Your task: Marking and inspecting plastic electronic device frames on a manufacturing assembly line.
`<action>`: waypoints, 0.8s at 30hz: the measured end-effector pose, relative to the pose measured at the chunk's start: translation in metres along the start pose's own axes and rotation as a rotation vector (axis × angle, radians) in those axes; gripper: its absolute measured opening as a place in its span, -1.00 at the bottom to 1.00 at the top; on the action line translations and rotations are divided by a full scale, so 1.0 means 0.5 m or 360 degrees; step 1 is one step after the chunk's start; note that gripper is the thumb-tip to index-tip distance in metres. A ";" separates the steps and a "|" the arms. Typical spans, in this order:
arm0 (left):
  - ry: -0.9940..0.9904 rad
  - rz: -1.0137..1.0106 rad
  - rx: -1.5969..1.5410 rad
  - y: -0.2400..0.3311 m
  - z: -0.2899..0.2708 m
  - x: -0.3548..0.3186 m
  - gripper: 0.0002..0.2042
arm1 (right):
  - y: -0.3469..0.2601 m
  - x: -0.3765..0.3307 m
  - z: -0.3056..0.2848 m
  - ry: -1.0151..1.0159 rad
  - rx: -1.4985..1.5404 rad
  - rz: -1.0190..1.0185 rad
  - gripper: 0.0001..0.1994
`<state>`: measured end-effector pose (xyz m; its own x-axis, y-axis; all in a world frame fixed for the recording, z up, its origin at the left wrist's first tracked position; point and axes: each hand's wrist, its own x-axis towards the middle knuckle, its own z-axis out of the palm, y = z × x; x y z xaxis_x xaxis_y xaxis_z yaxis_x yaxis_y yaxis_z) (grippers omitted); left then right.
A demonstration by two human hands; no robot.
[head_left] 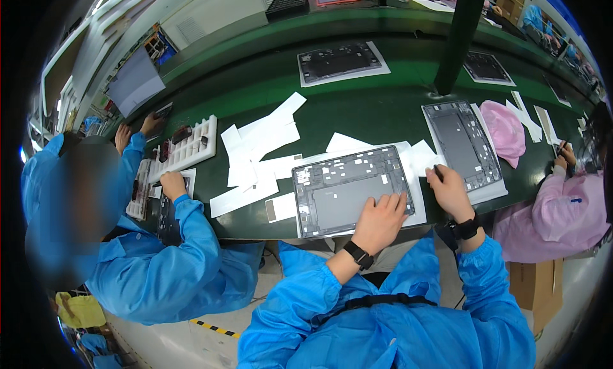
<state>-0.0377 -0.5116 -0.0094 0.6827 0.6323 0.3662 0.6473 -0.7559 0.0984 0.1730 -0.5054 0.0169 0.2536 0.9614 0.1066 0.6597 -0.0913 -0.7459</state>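
Note:
A dark grey tablet housing (353, 191), dotted with small white patches, lies on white paper at the table's near edge in front of me. My left hand (382, 221) rests on its lower right part, fingers stretched out flat. Just beyond the housing's right side, my right hand (452, 191) is closed with its fingertips pinched around a small dark tool (438, 173), whose kind I cannot make out. A second similar housing (462, 142) lies on white paper to the right, beyond that hand.
White paper strips (258, 148) lie scattered to the left, near a white slotted tray (191, 144). A pink cloth cap (503, 132) sits at right, before a green post (461, 43). Another housing (338, 61) lies farther back. Co-workers in blue and pink work on either side.

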 end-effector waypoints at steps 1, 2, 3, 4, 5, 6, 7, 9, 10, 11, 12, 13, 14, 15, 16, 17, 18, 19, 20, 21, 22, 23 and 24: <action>0.0025 0.0028 0.0011 0.002 0.001 -0.003 -0.57 | -0.006 -0.004 0.006 -0.0002 0.0001 -0.0011 -0.62; 0.0050 0.0056 0.0023 0.001 0.000 -0.006 -0.56 | -0.014 -0.007 0.013 0.0003 -0.0121 -0.0027 -0.62; 0.0057 0.0047 0.0033 -0.002 -0.002 -0.007 -0.56 | -0.024 -0.008 0.021 0.0009 -0.0242 -0.0045 -0.62; 0.0033 0.0042 -0.0028 0.000 -0.018 -0.001 -0.59 | -0.031 -0.011 0.028 0.0017 -0.0366 -0.0053 -0.61; 0.0009 0.0035 -0.0088 0.001 -0.028 0.001 -0.62 | -0.046 -0.012 0.034 -0.0064 -0.0416 0.0014 -0.61; 0.0013 0.0032 -0.0085 -0.010 -0.035 -0.012 -0.62 | -0.048 -0.018 0.044 -0.0065 -0.0416 0.0008 -0.61; 0.0155 -0.0256 -0.0351 -0.032 -0.050 -0.031 -0.68 | -0.046 -0.025 0.054 -0.0063 -0.0525 -0.0046 -0.62; 0.0368 -0.0927 -0.0601 -0.093 -0.098 -0.059 -0.74 | -0.061 -0.034 0.056 -0.0071 -0.0638 -0.0041 -0.68; 0.0429 -0.1312 -0.0585 -0.127 -0.127 -0.072 -0.75 | -0.059 -0.035 0.058 -0.0053 -0.0635 -0.0039 -0.68; 0.0311 -0.1433 -0.0371 -0.169 -0.142 -0.088 -0.73 | -0.055 -0.040 0.066 -0.0052 -0.0634 -0.0035 -0.69; 0.0196 -0.1555 -0.0153 -0.205 -0.142 -0.097 -0.70 | -0.053 -0.045 0.069 -0.0054 -0.0634 -0.0036 -0.69; 0.0208 -0.1558 -0.0143 -0.227 -0.136 -0.100 -0.70 | -0.069 -0.049 0.073 -0.0079 -0.0644 -0.0023 -0.74; 0.0014 -0.1623 -0.0165 -0.248 -0.127 -0.096 -0.70 | -0.076 -0.049 0.073 -0.0066 -0.0639 -0.0034 -0.74; -0.0183 -0.1685 -0.0186 -0.261 -0.121 -0.094 -0.69 | -0.080 -0.050 0.074 -0.0115 -0.0695 -0.0060 -0.76; -0.0174 -0.1674 -0.0182 -0.260 -0.121 -0.088 -0.69 | -0.084 -0.051 0.073 -0.0162 -0.0751 -0.0076 -0.78; -0.0229 -0.1686 -0.0142 -0.256 -0.120 -0.082 -0.69 | -0.088 -0.051 0.070 -0.0194 -0.0780 -0.0067 -0.81; -0.0285 -0.1699 -0.0101 -0.256 -0.119 -0.079 -0.69 | -0.088 -0.050 0.070 -0.0184 -0.0776 -0.0066 -0.81; -0.0250 -0.1608 -0.0052 -0.255 -0.128 -0.076 -0.69 | -0.081 -0.049 0.068 -0.0140 -0.0779 -0.0099 -0.82; -0.0249 -0.1603 -0.0050 -0.254 -0.141 -0.076 -0.69 | -0.079 -0.048 0.067 -0.0096 -0.0781 -0.0131 -0.84; -0.0120 -0.1644 -0.0300 -0.253 -0.158 -0.081 -0.69 | -0.081 -0.048 0.061 -0.0092 -0.0778 -0.0129 -0.84; 0.0021 -0.1677 -0.0547 -0.253 -0.189 -0.076 -0.69 | -0.094 -0.043 0.049 0.0003 -0.0652 -0.0216 -0.86; 0.0151 -0.1630 -0.0578 -0.255 -0.216 -0.071 -0.70 | -0.106 -0.042 0.035 0.0088 -0.0530 -0.0296 -0.87; 0.0323 -0.1499 -0.0524 -0.281 -0.229 -0.071 -0.70 | -0.126 -0.029 0.021 0.0089 -0.0527 -0.0297 -0.87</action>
<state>-0.1914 -0.4473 0.0697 -0.1466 0.9769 0.1552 0.7455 0.0060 0.6665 0.1202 -0.5108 0.0554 0.1397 0.9546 0.2633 0.8886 -0.0035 -0.4587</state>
